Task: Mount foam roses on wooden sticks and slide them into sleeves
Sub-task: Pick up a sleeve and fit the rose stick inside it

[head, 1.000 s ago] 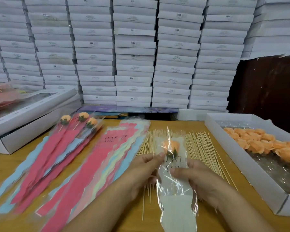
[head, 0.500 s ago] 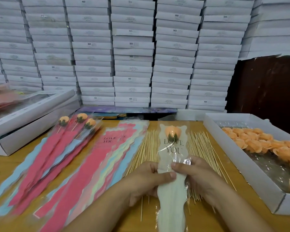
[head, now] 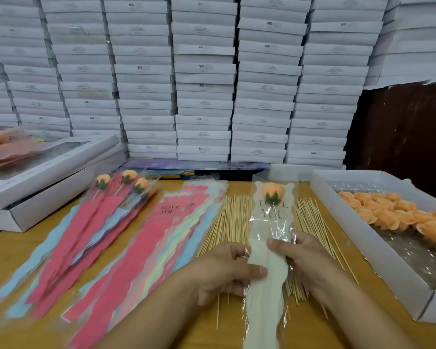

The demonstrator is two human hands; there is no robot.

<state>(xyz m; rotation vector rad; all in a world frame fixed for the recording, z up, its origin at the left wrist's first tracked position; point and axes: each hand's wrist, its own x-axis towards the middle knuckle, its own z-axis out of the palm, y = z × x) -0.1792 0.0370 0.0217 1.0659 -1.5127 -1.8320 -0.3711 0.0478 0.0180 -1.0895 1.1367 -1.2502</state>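
Here, both hands hold a cream sleeve (head: 267, 268) with an orange foam rose (head: 273, 191) inside it, low in the centre of the frame.

The left hand (head: 224, 270) curls its fingers round the sleeve's left edge with the thumb pressed across its front, while the right hand (head: 300, 258) grips the right edge, thumb on top. The rose sits at the sleeve's upper end, just above the printed words "LOVE YOU" (its stick cannot be made out through the paper). Under the sleeve lies a spread of wooden sticks (head: 229, 222) on the wooden table (head: 23, 253). Left of them fans a pile of pink and blue empty sleeves (head: 166, 238), and further left three finished roses in sleeves (head: 121, 187). At the right edge, a white box (head: 378, 260) holds loose orange rose heads (head: 398, 215). Stacked white boxes (head: 202, 84) fill the upper frame.
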